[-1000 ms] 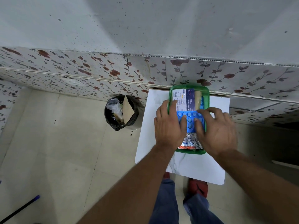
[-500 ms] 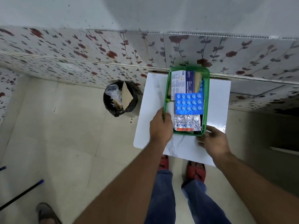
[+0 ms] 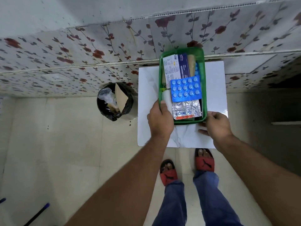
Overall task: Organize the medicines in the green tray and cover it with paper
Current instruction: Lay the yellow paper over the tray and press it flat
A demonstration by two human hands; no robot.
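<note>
The medicines look sorted inside the green tray (image 3: 204,88) on the white bench (image 3: 148,88); covering with paper remains, and no paper shows. The left hand (image 3: 160,119) grips the tray's near-left rim; just beyond it lie a glossy blue blister sheet (image 3: 185,88) and crinkled foil strip (image 3: 187,110). The right hand (image 3: 217,125) holds the near-right corner

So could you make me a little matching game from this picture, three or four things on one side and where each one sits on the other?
Things:
1. blue blister pack
2. silver foil strip
3. black bin
4. green tray

Places:
A. on the floor, left of the white table
B. on the white table, against the wall
C. at the tray's near end, by the hands
D. in the middle of the tray, on top of a white box

Pairs: 1-D, 2-C, 3-A, 4-B
</note>
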